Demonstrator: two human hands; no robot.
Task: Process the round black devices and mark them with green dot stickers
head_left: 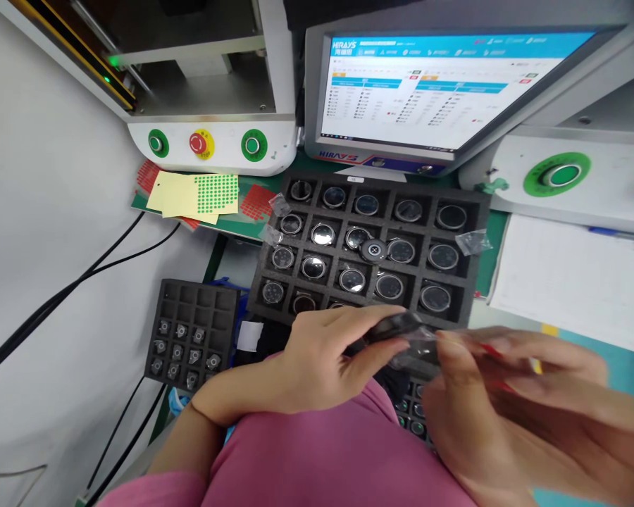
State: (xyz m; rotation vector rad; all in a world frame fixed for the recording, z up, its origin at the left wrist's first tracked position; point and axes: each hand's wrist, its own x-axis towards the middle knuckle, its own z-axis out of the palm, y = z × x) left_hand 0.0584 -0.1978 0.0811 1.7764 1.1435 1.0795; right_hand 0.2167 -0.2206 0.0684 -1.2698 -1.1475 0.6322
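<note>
My left hand (325, 355) is closed, pinching a dark watch case (396, 324) edge-on between thumb and fingers. Clear plastic film (427, 335) stretches from the case to my right hand (480, 401), whose thumb and forefinger are pressed together on it. Something thin and red (491, 350) shows between the right fingers, too blurred to name. Just beyond my hands is a black foam tray (343, 255) with round watch cases in its compartments. One watch case (373, 251) lies back-up across the dividers.
A smaller foam tray (190, 294) with small parts sits at left. Yellow sticker sheets (182, 193) lie below the left machine's buttons (199, 144). Behind the large tray stands a monitor (433, 91). Paper (570, 274) with a blue pen lies at right. Black cables (79, 282) hang at left.
</note>
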